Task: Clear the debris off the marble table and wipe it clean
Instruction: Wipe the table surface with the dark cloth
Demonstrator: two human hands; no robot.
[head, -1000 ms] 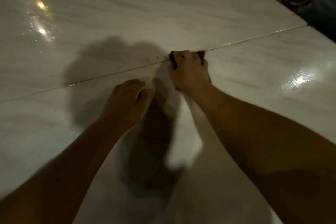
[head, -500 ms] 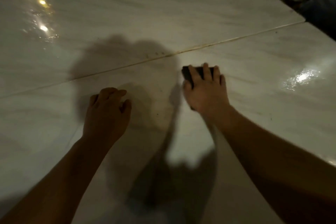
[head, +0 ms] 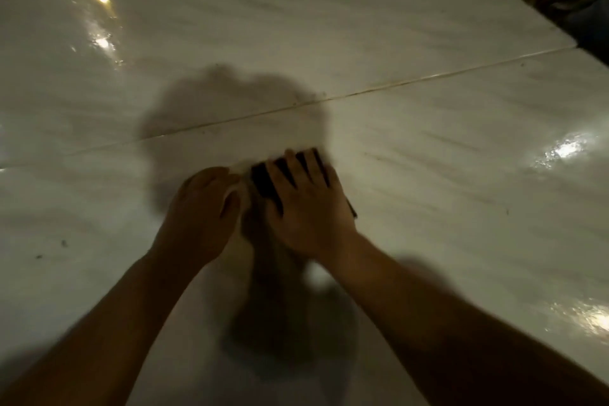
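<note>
Right hand: fingers straight and spread, pressing down on the small dark flat wiping pad, wrist low.
Left hand: fingers curled, just beside the pad; cannot tell if it holds anything.
Pad place: middle of the frame, on the shiny white marble table.
Pad feel: likely light, soft, slippery on shiny stone; press from on top.
</note>
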